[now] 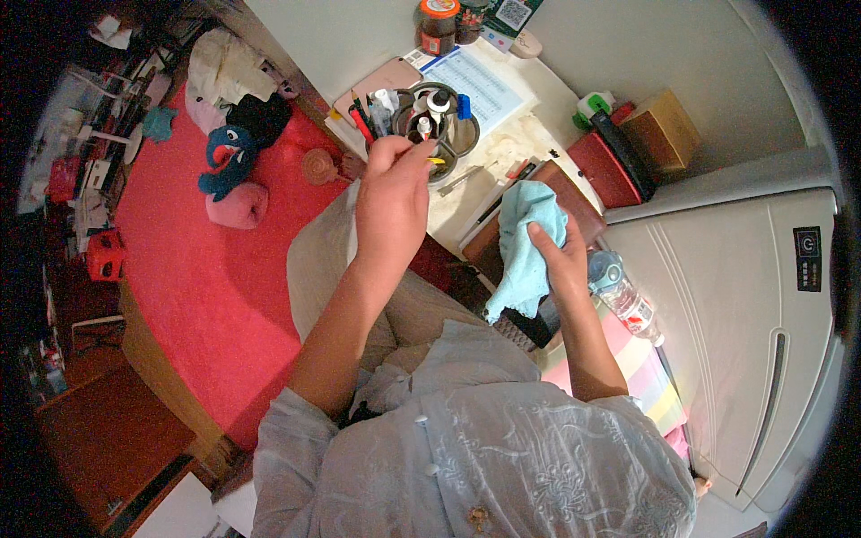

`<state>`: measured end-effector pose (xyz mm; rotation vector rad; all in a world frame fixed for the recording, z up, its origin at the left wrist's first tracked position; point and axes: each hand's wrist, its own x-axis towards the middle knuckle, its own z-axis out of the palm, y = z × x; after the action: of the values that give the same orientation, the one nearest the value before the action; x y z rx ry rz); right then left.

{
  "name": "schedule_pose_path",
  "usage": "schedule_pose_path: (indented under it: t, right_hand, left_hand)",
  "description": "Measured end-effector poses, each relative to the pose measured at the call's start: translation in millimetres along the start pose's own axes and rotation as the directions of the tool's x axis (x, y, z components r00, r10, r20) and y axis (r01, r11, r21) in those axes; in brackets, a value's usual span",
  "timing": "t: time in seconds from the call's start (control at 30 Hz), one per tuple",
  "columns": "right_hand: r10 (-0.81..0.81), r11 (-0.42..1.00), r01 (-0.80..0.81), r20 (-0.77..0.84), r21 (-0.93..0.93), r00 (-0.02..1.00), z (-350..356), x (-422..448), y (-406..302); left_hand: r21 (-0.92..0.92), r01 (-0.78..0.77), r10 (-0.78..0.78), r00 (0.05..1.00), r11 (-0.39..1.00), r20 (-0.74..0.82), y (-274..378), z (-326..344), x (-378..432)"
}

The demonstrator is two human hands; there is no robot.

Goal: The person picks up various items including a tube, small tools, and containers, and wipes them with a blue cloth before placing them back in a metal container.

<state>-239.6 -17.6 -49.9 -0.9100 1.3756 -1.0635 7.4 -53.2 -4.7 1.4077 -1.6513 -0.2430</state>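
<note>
My right hand [569, 259] grips a crumpled light-blue cloth [525, 252], whose frayed lower end hangs down over the desk's front edge. My left hand [395, 195] is raised at the near side of a round grey desk organizer [465, 139], thumb and fingers drawn together. Whether something small sits between those fingertips cannot be made out. Just beyond them, a small white-capped tube [424, 125] stands in the organizer. A white bottle with a black cap [438, 102], a red pen [360, 124] and a blue clip [463, 106] are also in it.
A brown notebook or case [577, 202] lies right of a slim metal tool [461, 180]. Behind the organizer are a pink phone [393, 72], a printed sheet [484, 91] and an orange-lidded jar [437, 30]. A red box [605, 171] and plastic bottle [625, 302] are to the right.
</note>
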Motion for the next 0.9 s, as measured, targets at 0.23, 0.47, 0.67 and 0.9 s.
schedule_pose_path:
  t: [0.23,0.47,0.67,0.9]
  right_hand:
    - [-0.026,0.999,0.026,-0.006,-0.033,1.0,-6.7,4.3,13.8]
    - [-0.044,0.994,0.044,0.002,-0.104,0.999,-5.3,3.0,13.2]
    - [-0.064,0.995,0.066,0.029,-0.077,0.998,-8.9,4.5,19.8]
    - [-0.08,0.986,0.08,0.011,-0.146,0.997,-12.4,5.9,27.2]
  left_hand:
    - [0.252,-0.074,0.084,0.996,0.965,-0.027,0.2,17.3,-14.6]
    - [0.169,-0.07,0.001,0.926,0.983,0.377,-14.2,61.0,-67.8]
    - [0.412,-0.02,-0.188,0.869,0.911,0.458,-17.4,73.6,-73.0]
    - [0.325,0.034,-0.17,0.9,0.945,0.4,-23.0,67.1,-76.6]
